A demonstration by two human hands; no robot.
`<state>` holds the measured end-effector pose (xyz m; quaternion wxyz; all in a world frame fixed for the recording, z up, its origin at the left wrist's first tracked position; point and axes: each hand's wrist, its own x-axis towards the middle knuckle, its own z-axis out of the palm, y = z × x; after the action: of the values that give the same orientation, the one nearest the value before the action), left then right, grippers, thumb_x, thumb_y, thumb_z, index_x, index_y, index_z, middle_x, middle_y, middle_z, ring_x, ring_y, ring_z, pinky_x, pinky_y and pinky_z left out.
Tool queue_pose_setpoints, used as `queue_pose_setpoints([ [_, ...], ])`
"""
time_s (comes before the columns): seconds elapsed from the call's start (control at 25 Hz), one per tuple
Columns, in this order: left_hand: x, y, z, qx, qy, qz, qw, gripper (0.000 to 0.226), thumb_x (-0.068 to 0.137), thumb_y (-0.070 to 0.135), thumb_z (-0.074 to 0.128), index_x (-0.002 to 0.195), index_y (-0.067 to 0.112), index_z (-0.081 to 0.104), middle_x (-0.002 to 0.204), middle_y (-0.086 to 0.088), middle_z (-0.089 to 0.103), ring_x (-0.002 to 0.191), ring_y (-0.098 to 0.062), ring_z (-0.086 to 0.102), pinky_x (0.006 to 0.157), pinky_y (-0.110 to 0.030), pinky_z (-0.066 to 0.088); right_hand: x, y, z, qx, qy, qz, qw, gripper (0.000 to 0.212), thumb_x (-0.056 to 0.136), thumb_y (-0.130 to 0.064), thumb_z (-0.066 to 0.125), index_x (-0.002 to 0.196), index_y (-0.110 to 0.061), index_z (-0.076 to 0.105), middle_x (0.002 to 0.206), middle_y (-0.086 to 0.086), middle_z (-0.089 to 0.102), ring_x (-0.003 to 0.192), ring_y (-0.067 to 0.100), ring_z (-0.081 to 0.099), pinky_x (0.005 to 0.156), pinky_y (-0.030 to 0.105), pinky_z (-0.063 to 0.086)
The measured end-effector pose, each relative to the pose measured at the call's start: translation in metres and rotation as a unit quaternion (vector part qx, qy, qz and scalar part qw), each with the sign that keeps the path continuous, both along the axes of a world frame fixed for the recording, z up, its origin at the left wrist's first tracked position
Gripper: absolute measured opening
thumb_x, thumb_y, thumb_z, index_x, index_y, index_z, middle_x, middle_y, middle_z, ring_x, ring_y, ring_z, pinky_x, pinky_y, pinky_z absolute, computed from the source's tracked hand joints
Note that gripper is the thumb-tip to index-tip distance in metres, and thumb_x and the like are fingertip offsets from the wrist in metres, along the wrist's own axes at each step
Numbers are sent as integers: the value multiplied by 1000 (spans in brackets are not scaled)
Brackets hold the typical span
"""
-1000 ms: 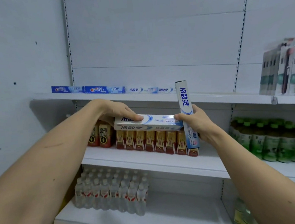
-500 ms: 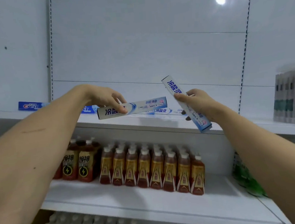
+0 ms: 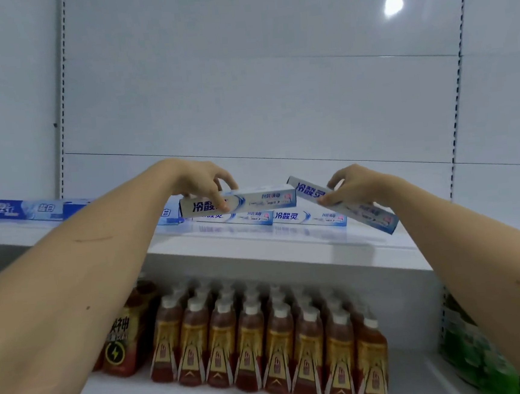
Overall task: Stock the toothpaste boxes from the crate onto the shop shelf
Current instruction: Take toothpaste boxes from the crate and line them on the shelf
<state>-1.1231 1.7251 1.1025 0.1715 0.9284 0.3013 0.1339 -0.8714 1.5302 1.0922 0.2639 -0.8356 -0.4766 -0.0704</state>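
Observation:
My left hand point(image 3: 202, 183) grips a white and blue toothpaste box point(image 3: 252, 200) from above, holding it level just over another white box point(image 3: 238, 219) that lies on the upper shelf point(image 3: 257, 253). My right hand point(image 3: 355, 188) grips a second white toothpaste box point(image 3: 370, 215), tilted down to the right above the shelf's right part. One more white box point(image 3: 310, 217) lies on the shelf between my hands. Blue Crest boxes point(image 3: 14, 210) lie in a row at the shelf's left. The crate is out of view.
Below the upper shelf, rows of brown drink bottles point(image 3: 265, 347) with gold labels stand on a lower shelf, with two darker bottles point(image 3: 124, 344) at their left. Green bottles point(image 3: 484, 362) sit at the lower right. A white back panel rises behind the shelf.
Both hands have carried their boxes forward to the upper shelf. The left box now hovers right above the lying white box, and the right box has tilted lower toward the shelf.

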Motion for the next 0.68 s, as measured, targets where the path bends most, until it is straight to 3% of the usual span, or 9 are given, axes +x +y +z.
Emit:
queue_pose_setpoints([
  [0.16,34,32,-12,19,44,41,998,51,79,19,80,120,36,55,115,0,60,97,-27,67,89,-48,57,37,41,-7,-82,-54,13,995,45,78,-40,77,114,-14,67,100,5,66,75,21,61,74,34,51],
  [0.28,54,50,-19,36,75,71,994,49,79,23,80,117,39,55,118,1,60,99,-25,66,91,-46,56,54,71,-11,-136,-93,18,986,51,78,-41,76,116,-7,67,113,9,65,87,27,61,70,31,45],
  [0.44,73,65,-26,11,88,94,992,47,77,25,81,115,42,59,123,1,59,105,-25,64,96,-45,53,69,98,-16,-200,-115,4,973,54,77,-45,76,119,-12,66,118,6,64,97,28,62,75,34,48],
  [0.6,73,64,-25,-7,76,101,992,56,73,33,84,122,40,58,127,3,56,116,-25,53,108,-47,41,70,101,-17,-193,-112,9,975,56,76,-42,77,122,-14,64,120,8,63,91,25,57,76,34,48],
  [0.68,70,58,-24,-1,63,96,993,58,74,37,83,125,39,56,131,3,57,120,-24,51,112,-47,35,64,95,-14,-172,-106,9,979,59,80,-42,74,129,-13,59,128,6,59,103,27,57,82,36,47],
])
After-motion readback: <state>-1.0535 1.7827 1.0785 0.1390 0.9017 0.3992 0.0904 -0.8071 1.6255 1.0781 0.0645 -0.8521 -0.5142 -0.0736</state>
